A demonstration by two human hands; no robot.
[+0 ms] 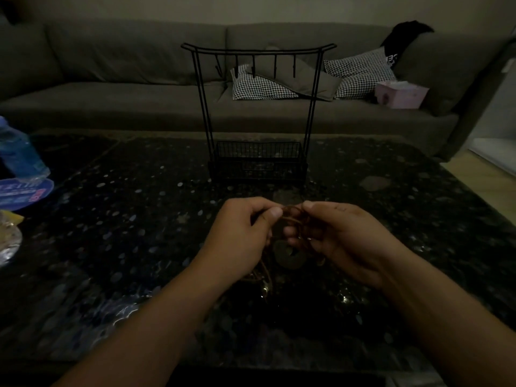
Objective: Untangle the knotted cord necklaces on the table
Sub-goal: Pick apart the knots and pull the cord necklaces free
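Both bare forearms reach over the dark speckled stone table (pixel 139 219), left hand (pixel 240 236) and right hand (pixel 343 241) each pinching the tangled brown cord necklaces (pixel 290 216) held above it, 1 round pendant (pixel 289 256) dangling; loosening gently beats tugging, I judge.

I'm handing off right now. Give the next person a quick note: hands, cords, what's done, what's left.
Left hand: pinching the cords at the knot, held above the table.
Right hand: pinching the same tangle from the other side.
A round pendant hangs below the hands; loose cord trails onto the table under the left hand.
Stand: behind the hands, hooks bare.
Done: tangle picked up. Left: the cords look knotted; loosen and separate them. Dim light hides the knot's detail.
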